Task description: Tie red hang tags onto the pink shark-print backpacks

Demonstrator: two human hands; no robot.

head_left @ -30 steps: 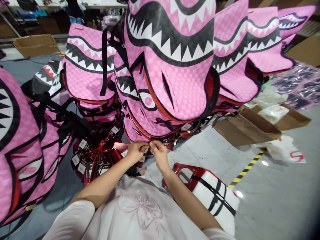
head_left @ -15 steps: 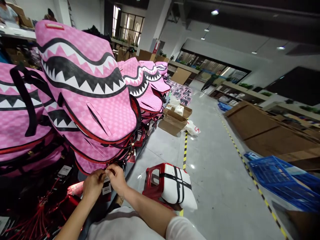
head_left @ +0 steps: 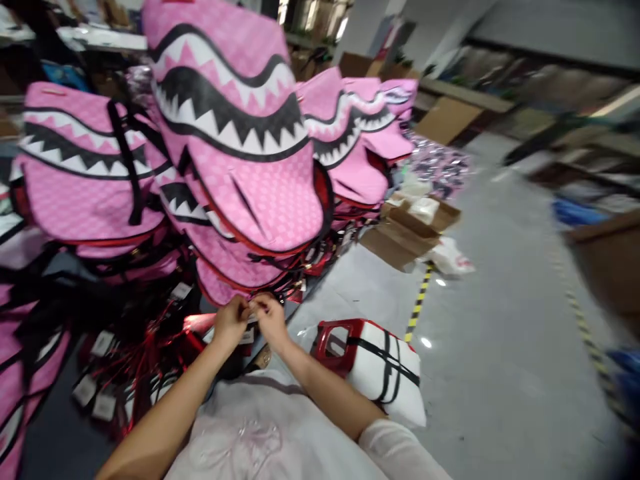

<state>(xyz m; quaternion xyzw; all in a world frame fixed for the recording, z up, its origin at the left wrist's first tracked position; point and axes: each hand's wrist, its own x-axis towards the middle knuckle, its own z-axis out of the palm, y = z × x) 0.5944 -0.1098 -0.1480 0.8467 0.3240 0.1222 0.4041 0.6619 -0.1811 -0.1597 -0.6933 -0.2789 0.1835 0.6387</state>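
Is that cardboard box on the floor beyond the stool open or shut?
Open. The cardboard box has its flaps spread outward, and white plastic shows at its top.

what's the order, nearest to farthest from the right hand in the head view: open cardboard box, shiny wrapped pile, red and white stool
1. Red and white stool, just right of the right hand
2. Open cardboard box, ahead and right
3. Shiny wrapped pile, beyond the box
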